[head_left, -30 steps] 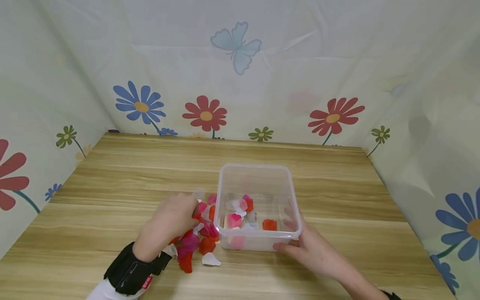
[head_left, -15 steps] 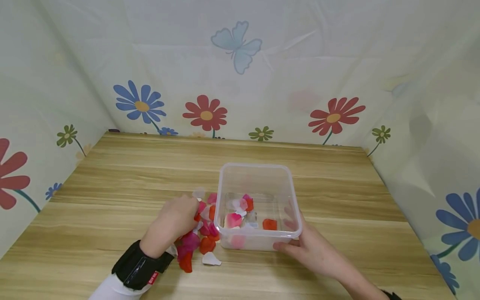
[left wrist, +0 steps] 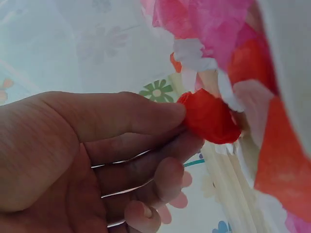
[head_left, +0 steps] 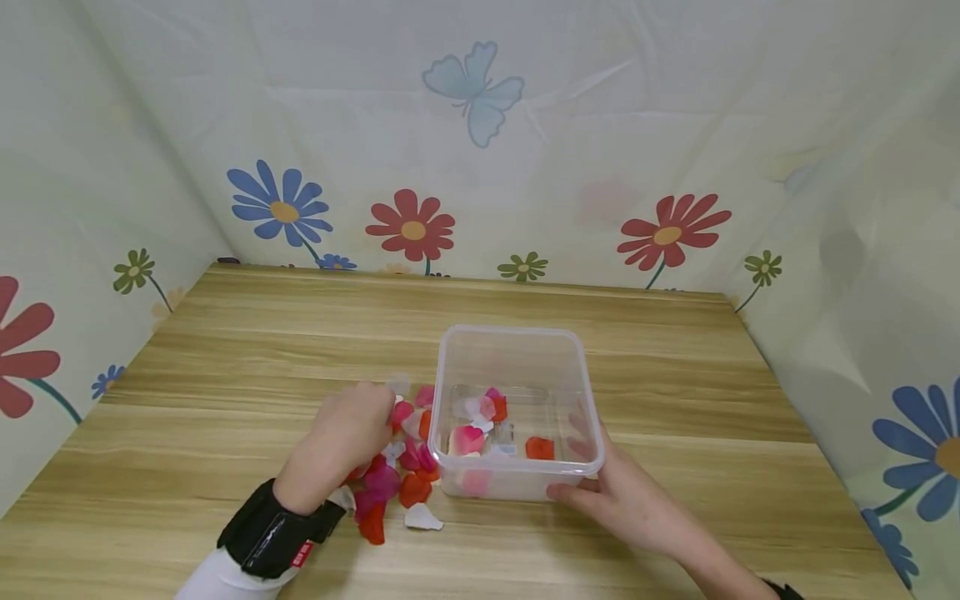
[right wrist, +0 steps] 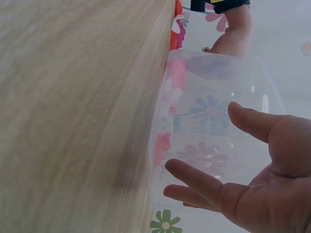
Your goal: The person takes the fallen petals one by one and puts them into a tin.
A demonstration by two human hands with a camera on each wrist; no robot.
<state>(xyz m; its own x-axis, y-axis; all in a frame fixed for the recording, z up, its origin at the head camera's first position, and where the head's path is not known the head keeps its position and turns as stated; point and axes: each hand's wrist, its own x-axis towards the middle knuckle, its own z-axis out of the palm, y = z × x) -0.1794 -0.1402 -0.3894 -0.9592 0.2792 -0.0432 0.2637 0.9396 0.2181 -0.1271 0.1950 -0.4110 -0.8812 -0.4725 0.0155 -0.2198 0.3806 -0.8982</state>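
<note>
A clear plastic container (head_left: pixel 516 332) stands on the wooden table (head_left: pixel 247 350) with a few pink, red and white petals (head_left: pixel 468 438) inside. A pile of loose petals (head_left: pixel 396 485) lies just left of it. My left hand (head_left: pixel 384 415) is on that pile, and the left wrist view shows its thumb and fingers (left wrist: pixel 146 114) pinching a crumpled red petal (left wrist: pixel 212 119). My right hand (head_left: pixel 582 488) rests against the container's near right corner. In the right wrist view its fingers (right wrist: pixel 194 177) lie fairly straight along the clear wall (right wrist: pixel 214 82).
Flower-print cloth walls (head_left: pixel 480 167) close in the table at the back and on both sides. Bare wood stretches behind the container and far to the left. A white petal (head_left: pixel 421 520) lies at the near edge of the pile.
My left hand has shifted slightly over the petal pile, its wrist drawing a little nearer. The container and my right hand have stayed put.
</note>
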